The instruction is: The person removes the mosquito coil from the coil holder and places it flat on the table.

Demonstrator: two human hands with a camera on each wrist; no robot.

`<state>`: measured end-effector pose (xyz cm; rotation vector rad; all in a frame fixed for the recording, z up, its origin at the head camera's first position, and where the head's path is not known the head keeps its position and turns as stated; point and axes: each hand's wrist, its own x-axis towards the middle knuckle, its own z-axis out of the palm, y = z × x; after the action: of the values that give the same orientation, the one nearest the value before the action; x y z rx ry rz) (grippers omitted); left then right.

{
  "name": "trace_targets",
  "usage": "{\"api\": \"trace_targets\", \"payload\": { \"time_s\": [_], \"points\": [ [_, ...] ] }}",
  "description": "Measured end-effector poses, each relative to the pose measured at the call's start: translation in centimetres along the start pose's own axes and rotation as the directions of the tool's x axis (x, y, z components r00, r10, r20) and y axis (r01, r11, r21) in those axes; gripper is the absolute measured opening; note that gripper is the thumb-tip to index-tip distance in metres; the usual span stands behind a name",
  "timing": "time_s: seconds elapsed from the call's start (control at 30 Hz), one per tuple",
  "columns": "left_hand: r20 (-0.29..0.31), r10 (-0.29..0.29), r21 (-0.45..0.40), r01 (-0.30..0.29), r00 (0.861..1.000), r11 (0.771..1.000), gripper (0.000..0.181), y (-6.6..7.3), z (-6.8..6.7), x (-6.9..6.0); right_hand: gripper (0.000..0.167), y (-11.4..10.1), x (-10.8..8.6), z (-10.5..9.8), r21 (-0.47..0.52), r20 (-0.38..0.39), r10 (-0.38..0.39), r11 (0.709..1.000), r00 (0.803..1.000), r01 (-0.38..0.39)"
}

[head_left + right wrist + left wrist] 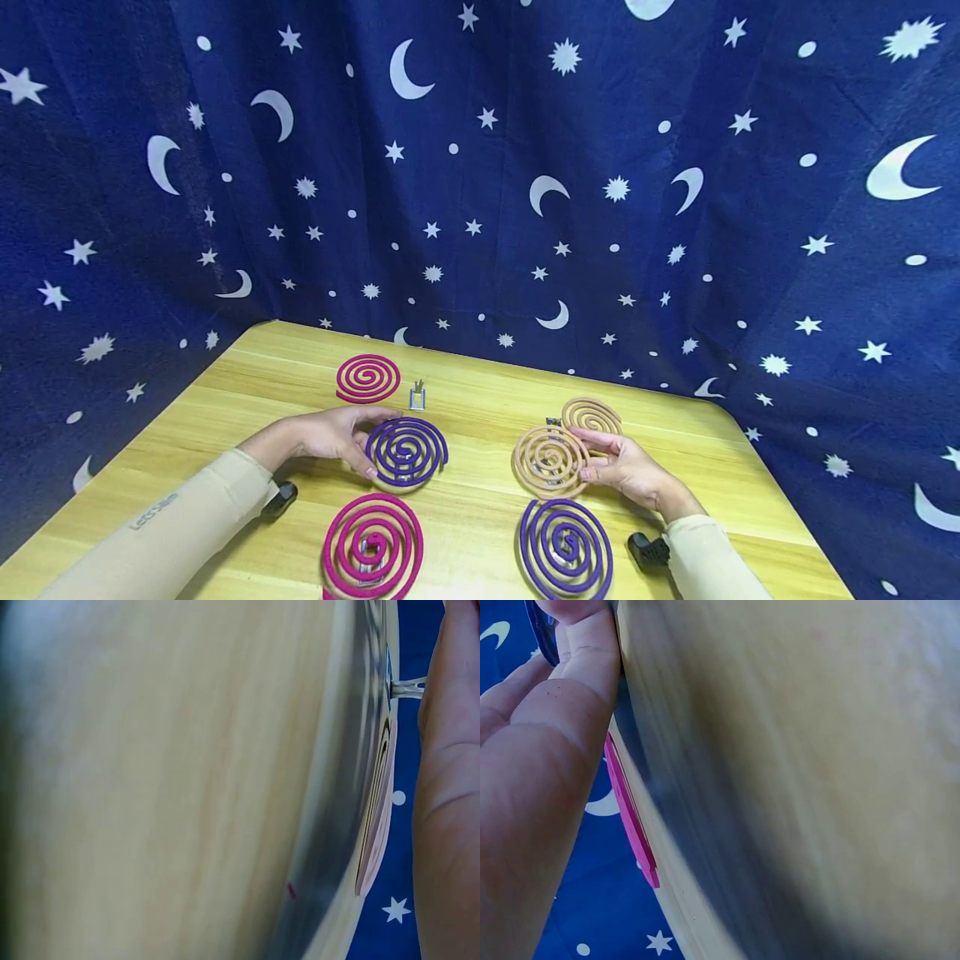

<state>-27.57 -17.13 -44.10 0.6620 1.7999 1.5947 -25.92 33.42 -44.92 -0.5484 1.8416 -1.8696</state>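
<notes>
My left hand (341, 437) grips a purple mosquito coil (406, 451) by its left edge, thumb in front and fingers behind. A metal stand shows faintly through its gaps. On the right, my right hand (626, 471) pinches the right edge of a tan mosquito coil (551, 456), with another stand visible behind it. In the left wrist view, only a dark edge of the purple coil (544, 634) shows beside the fingers. The right wrist view shows the wrist and lower palm (457, 780); the fingertips are out of frame.
A pink coil (367, 375) lies at back left beside a small metal stand (417, 396). Another tan coil (592, 411) lies at back right near a stand (553, 422). In front are a pink coil (381, 546) and a purple coil (572, 548), each over a stand.
</notes>
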Motion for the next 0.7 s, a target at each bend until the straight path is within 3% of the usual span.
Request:
{"api": "trace_targets", "payload": {
  "time_s": [0.7],
  "points": [
    [0.005,0.000,-0.011,0.000,1.000,1.000,0.100,0.06,0.06,-0.02,0.062,-0.28,-0.36,-0.63,0.050,-0.018,-0.009,0.999,1.000,0.010]
  ]
}}
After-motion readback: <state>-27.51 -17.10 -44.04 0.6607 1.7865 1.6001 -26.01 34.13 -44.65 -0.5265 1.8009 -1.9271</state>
